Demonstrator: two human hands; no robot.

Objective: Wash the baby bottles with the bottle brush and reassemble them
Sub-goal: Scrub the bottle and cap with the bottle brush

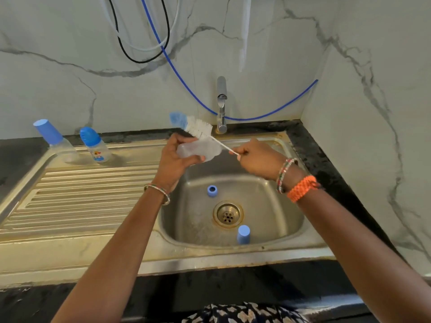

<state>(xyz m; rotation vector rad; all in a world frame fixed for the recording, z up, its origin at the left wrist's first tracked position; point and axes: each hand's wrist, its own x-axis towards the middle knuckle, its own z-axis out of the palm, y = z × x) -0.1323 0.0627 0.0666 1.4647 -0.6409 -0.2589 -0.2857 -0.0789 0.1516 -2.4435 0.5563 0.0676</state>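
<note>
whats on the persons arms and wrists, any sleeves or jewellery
No sleeves show: both forearms are bare. The left wrist wears thin beaded bangles. The right wrist wears a multicoloured beaded bracelet and, beside it, a thick orange braided band. No rings are visible.

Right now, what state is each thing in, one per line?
Left hand: grips the clear bottle.
Clear bottle: uncapped, held sideways above the sink.
Right hand: pinches the brush handle.
Bottle brush: outside the bottle, bristles behind it.
Blue ring: loose in the basin.
Blue cap: standing in the basin.
Two capped bottles: assembled, on the drainboard.
Tap: no water visible.
</note>
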